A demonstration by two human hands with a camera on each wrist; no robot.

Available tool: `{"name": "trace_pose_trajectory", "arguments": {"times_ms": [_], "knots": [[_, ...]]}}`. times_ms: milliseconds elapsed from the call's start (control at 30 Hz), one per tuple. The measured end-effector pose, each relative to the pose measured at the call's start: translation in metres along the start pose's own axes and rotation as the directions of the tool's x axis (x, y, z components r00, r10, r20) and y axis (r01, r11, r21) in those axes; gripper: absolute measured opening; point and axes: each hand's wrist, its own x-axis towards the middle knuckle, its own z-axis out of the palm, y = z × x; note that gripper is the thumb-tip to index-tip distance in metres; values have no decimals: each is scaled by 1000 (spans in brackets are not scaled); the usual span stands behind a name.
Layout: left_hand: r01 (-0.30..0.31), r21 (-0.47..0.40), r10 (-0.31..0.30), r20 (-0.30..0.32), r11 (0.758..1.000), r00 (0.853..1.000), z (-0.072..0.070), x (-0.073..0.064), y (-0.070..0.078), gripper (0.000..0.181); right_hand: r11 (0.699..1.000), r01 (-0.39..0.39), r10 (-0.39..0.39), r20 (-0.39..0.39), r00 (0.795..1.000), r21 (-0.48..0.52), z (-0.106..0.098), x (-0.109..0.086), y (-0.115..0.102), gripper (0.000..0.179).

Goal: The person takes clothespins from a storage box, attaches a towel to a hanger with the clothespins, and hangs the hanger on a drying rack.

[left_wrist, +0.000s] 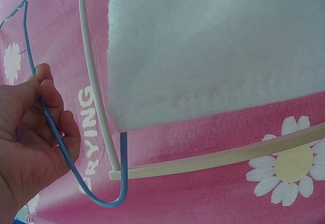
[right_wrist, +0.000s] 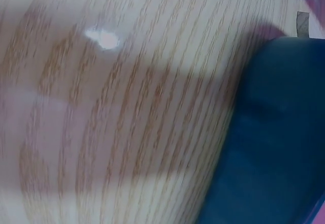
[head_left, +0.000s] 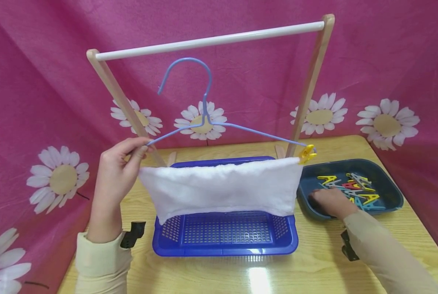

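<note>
In the head view my left hand point(head_left: 121, 169) pinches the left end of a blue wire clothes hanger point(head_left: 261, 132) between thumb and fingers. The left wrist view shows those fingers curled round the hanger wire point(left_wrist: 56, 132). A white towel point(head_left: 222, 188) hangs over the hanger's lower bar. One yellow clothespin point(head_left: 307, 154) clips the towel at the hanger's right end. My right hand point(head_left: 332, 201) reaches down into a dark teal tray point(head_left: 382, 171) that holds several coloured clothespins point(head_left: 369, 199). Its fingertips are hidden, so I cannot tell whether they hold one.
A blue perforated basket point(head_left: 224, 250) stands on the wooden table point(head_left: 314, 261) beneath the towel. Behind it rises a wooden rack with a white rod point(head_left: 211, 41). A pink flowered cloth point(head_left: 255, 77) covers the back and sides. The tray's wall point(right_wrist: 269, 132) fills the right wrist view's right side.
</note>
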Motion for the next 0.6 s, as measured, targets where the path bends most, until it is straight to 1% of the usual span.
{"name": "trace_pose_trajectory", "arguments": {"times_ms": [100,133,233,367,467,600], "knots": [[1,5,-1,4,1000,1000,0,0,0,14,999,10,-10,-5,1000,-45,1,1,0,22],[2,7,-2,5,1000,1000,0,0,0,15,999,3,-4,-10,1000,-39,2,1,1,23],[4,6,-4,8,1000,1000,1,1,0,15,1000,-17,17,-35,999,8,2,2,1,28],[10,-1,-10,9,1000,1000,2,1,0,16,997,-18,21,-48,999,69,-2,4,3,35],[13,-4,-13,9,1000,1000,3,1,1,17,996,-26,32,-65,997,89,-7,3,5,34],[0,-3,0,-1,1000,1000,4,2,1,16,990,-66,82,-127,988,126,-13,0,7,31]]}}
